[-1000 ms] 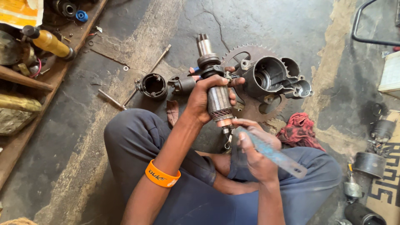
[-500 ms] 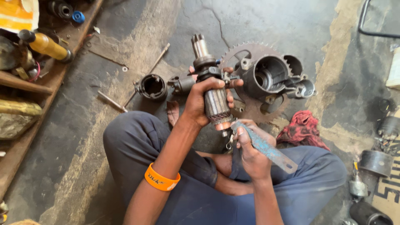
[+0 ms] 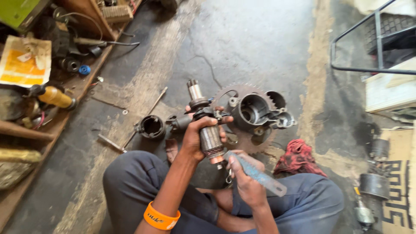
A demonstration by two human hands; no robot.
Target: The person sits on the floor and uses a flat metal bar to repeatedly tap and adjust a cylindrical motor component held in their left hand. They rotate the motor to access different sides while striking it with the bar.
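My left hand (image 3: pixel 197 138) grips a starter motor armature (image 3: pixel 207 125), a steel shaft with a copper-wound core, held upright over my lap. An orange band (image 3: pixel 161 216) sits on that wrist. My right hand (image 3: pixel 245 180) holds a flat grey blade-like tool (image 3: pixel 258 174) against the armature's lower end. I sit cross-legged in dark blue trousers on a concrete floor. Just beyond the armature lies a metal motor housing (image 3: pixel 255 112) resting on a toothed gear wheel (image 3: pixel 242 93).
A black ring-shaped part (image 3: pixel 151 126) and a thin rod (image 3: pixel 149 110) lie on the floor at left. A red rag (image 3: pixel 299 158) sits at right. Cylindrical motor parts (image 3: pixel 373 184) lie far right. A cluttered wooden shelf (image 3: pixel 47 97) with a yellow bottle runs along the left.
The view shifted slightly. Both hands stay on the armature and the tool, with the tool's tip still at the armature's lower end.
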